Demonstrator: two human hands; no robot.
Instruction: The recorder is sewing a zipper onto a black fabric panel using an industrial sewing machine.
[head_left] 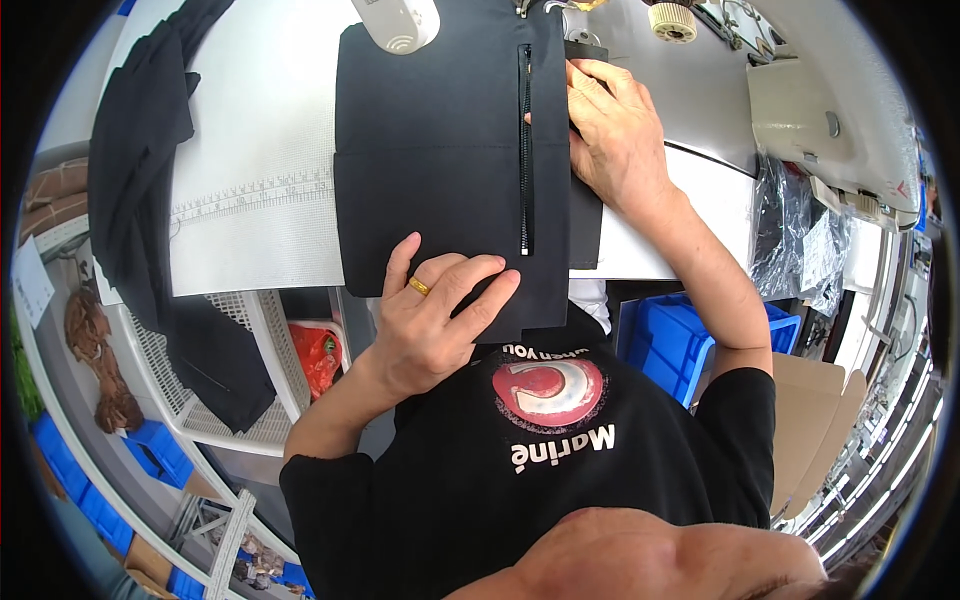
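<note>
A black fabric panel (430, 200) lies on the white work table in front of me, with a black zipper (525, 180) set lengthwise near its right side. My left hand (430, 315), with a gold ring, rests on the panel's near part, fingers spread over the cloth. At the far right edge, my right hand (622, 130) grips the cloth, some fingers tucked underneath. A fingertip shows through the slit beside the zipper. Under the panel's right edge, a second dark piece (587, 225) sticks out. The panel's far end reaches the sewing machine's metal foot (522, 8).
The white sewing machine body (815, 115) stands at the right. A white rounded device (400, 25) overhangs the panel's far edge. Black cloth (140, 170) drapes off the table's left, over a white plastic basket (205, 425). A blue crate (665, 345) sits below the right edge.
</note>
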